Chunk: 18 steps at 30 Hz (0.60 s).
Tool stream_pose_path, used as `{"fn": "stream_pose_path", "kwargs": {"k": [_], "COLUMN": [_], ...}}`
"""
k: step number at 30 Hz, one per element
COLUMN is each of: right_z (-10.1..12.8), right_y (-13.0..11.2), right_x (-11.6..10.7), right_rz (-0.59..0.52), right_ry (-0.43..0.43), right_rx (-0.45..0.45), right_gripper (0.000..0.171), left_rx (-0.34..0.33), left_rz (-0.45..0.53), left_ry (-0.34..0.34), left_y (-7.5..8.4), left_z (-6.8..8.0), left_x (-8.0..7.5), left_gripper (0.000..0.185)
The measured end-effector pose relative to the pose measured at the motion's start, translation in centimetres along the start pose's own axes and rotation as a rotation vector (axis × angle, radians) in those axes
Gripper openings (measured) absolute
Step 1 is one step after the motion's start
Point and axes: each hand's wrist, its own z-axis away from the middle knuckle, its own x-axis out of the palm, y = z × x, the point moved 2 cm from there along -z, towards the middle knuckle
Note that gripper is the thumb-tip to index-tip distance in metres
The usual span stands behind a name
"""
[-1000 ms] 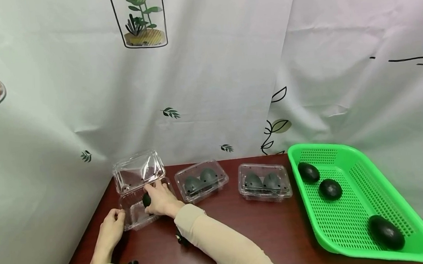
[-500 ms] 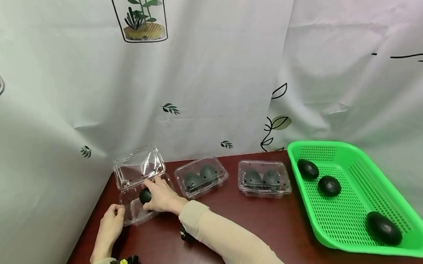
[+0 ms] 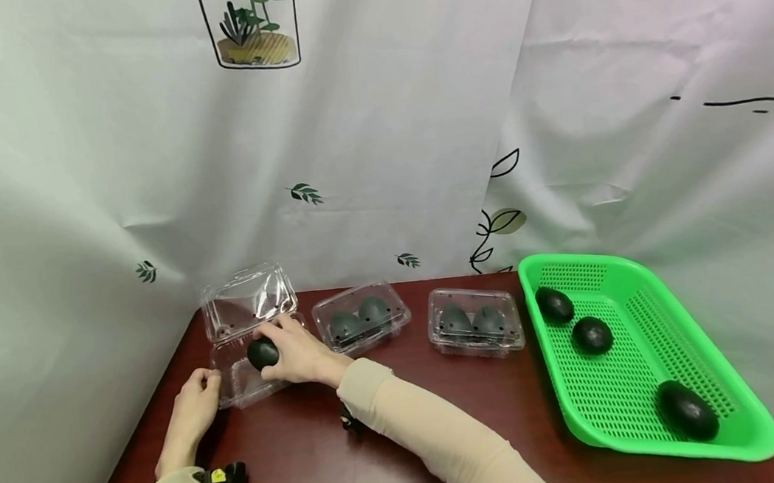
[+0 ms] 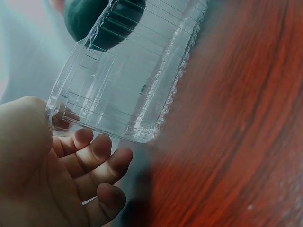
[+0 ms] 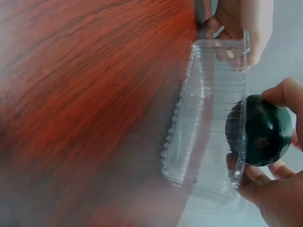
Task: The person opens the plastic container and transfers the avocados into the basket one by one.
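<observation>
From where I stand, the right hand (image 3: 294,354) has an avocado (image 3: 261,352), thumb on the near side and fingers wrapped over the far side, parted just as wide as the fruit's own girth. The avocado is over an open box (image 3: 234,387) of clear plastic; its underside shows through the wall, above the floor of the box and apart from it.

The left hand (image 3: 196,408) is at the box's left end. From the wrist I see its four fingers (image 4: 118,163) bent in a loose row outside the end wall, with a small gap between the lower tips and the plastic, while the top of the hand pinches the rim; the thumb's tip is hard to make out. The lid (image 3: 244,305) stands tipped back toward the curtain (image 3: 386,123).

Along the dark red tabletop (image 3: 307,453) are a middle box (image 3: 361,317) and a right box (image 3: 475,321), both closed, two avocados in each. Farther right, a green basket (image 3: 720,361) carries three more: two close together near its far left corner, one well apart toward the near right.
</observation>
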Motion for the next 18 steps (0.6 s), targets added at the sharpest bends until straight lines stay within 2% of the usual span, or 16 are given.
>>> {"fn": "stream_pose_path", "kwargs": {"k": [11, 18], "right_z": [1.0, 1.9], "right_y": [-0.2, 0.9], "right_x": [-3.8, -6.6], "right_rz": [0.104, 0.17], "right_ry": [-0.048, -0.096], "right_rx": [-0.069, -0.132], "right_gripper": [0.061, 0.059], "left_rx": [-0.012, -0.016], "left_rz": [0.015, 0.023], "left_ry": [0.004, 0.022], "left_y": [-0.3, -0.5], "left_z": [-0.5, -0.6], "left_x": [0.2, 0.3], "left_gripper": [0.036, 0.035]}}
